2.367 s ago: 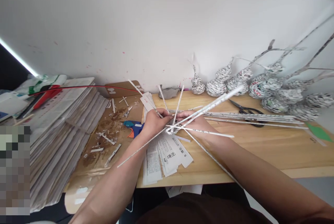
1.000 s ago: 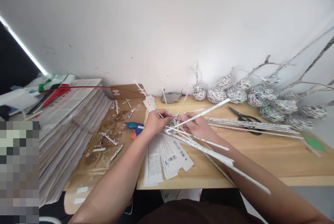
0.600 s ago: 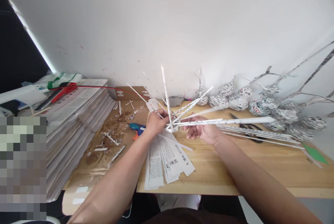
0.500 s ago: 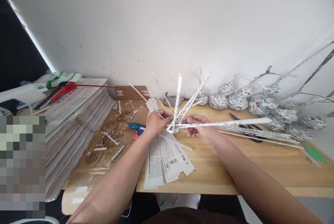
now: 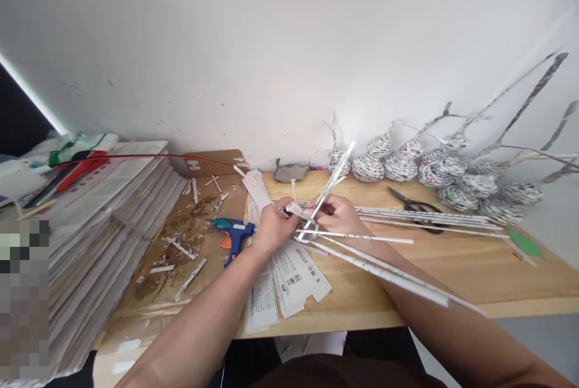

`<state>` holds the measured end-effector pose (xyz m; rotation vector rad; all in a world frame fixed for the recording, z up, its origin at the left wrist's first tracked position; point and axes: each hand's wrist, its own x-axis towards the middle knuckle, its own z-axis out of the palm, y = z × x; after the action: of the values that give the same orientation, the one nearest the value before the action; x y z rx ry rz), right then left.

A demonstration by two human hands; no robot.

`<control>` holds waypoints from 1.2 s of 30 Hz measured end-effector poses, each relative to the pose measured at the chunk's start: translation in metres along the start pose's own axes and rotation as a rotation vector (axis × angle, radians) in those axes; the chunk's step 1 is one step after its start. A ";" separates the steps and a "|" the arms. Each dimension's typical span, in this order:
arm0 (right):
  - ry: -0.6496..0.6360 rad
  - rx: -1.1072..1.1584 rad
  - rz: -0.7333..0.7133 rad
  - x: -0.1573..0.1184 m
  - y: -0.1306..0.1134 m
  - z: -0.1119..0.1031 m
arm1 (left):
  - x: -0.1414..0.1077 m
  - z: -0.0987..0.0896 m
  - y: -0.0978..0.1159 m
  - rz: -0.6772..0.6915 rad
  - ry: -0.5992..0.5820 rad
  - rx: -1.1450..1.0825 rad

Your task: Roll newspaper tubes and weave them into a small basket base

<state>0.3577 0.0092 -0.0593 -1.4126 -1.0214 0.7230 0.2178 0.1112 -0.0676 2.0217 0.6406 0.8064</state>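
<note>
Between my hands is a small round weave of rolled newspaper, with several long paper tubes sticking out of it, some upward, some toward the lower right. My left hand is closed on its left side. Fingers of my right hand pinch at its upper right, beside a raised tube. Beneath the weave, flat printed newspaper strips fan out over the wooden table. A blue glue gun lies just left of my left hand.
Woven gourd shapes line the wall at the right. Black scissors and long paper tubes lie behind my right arm. Newspapers are stacked at the left, near paper scraps on cardboard. A grey cloth-like item is by the wall.
The weave has turned in my hands, and several tubes that stood up now point to the lower right. The view has shifted slightly, showing more of the glue gun.
</note>
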 end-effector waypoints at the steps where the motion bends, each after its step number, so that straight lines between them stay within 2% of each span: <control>1: 0.044 -0.010 -0.018 0.000 0.001 0.001 | 0.000 0.000 0.000 0.002 0.004 -0.001; 3: 0.114 -0.015 -0.036 0.000 0.002 0.002 | 0.001 0.000 0.001 -0.002 0.023 -0.012; 9: 0.193 0.045 -0.131 -0.004 -0.005 0.008 | 0.001 0.003 0.002 -0.056 0.011 -0.072; 13: 0.295 0.124 -0.212 -0.008 -0.013 0.011 | 0.001 0.003 0.004 -0.059 0.031 -0.134; 16: 0.311 0.195 -0.250 -0.010 -0.019 0.010 | 0.000 0.003 0.007 -0.069 0.024 -0.205; 24: 0.310 0.383 -0.112 0.001 -0.017 0.000 | -0.001 0.005 0.007 -0.018 0.023 -0.236; 30: 0.326 0.464 -0.086 0.003 -0.020 -0.002 | -0.004 0.005 0.007 0.020 0.040 -0.219; 33: 0.337 0.437 -0.030 0.003 -0.023 -0.003 | -0.005 0.004 0.009 0.033 0.053 -0.225; 36: 0.341 0.347 -0.088 0.001 -0.023 -0.002 | -0.004 0.003 0.011 0.034 0.094 -0.197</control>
<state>0.3559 0.0081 -0.0362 -1.1319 -0.6503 0.5405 0.2187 0.1010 -0.0610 1.8290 0.5583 0.9515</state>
